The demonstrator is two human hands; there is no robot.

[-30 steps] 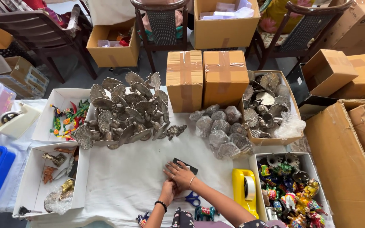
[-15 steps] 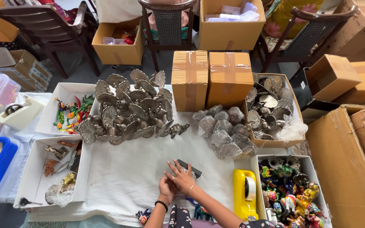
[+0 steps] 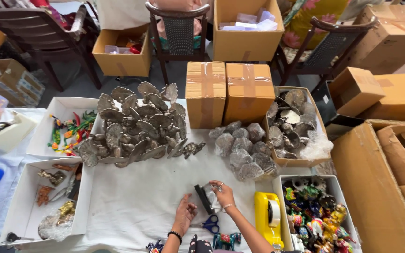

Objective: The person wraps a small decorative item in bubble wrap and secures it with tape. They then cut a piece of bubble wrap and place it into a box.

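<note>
Both forearms are bare to the lower edge of the view, with no sleeves showing. The left hand (image 3: 184, 214) has a dark beaded bracelet (image 3: 175, 234) around its wrist. The right hand (image 3: 223, 194) wears a thin pale bangle (image 3: 228, 206) at the wrist and a small ring (image 3: 220, 189) on one finger; its colour is too small to tell

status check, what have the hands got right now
Right hand shut on a small metal piece in clear wrap, held over the white cloth. Left hand open, beside the piece. Blue scissors just below both hands.
</note>
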